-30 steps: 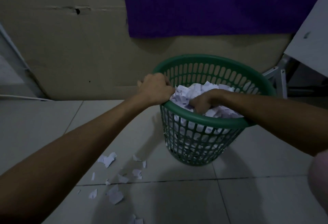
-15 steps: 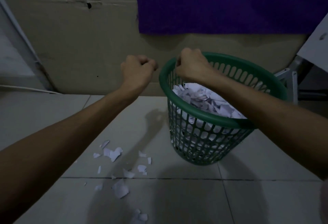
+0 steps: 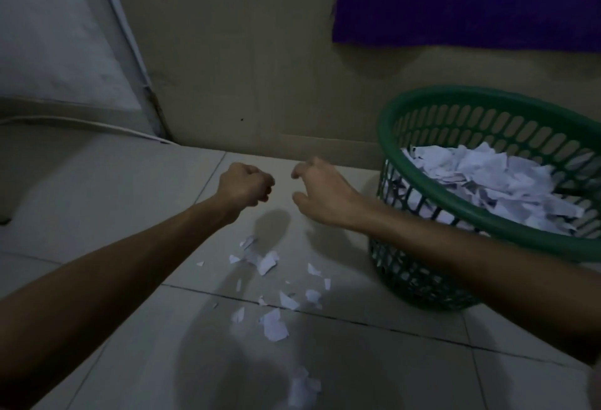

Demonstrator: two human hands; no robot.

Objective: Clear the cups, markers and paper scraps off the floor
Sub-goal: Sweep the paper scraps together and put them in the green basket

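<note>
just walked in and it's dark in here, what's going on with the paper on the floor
A person is clearing torn paper off the floor. The green basket on the right is already heaped with paper. Both hands hover over the tiles holding nothing: the left hand is a fist, the right hand has loosely curled fingers. The paper scraps lie below them, not yet gathered.

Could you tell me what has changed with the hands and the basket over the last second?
The left hand let go of the green basket rim, and the right hand came out of the paper in it; both now hang over the floor scraps, left fist curled, right fingers loose. The basket stayed full and the scraps lie unmoved.
</note>
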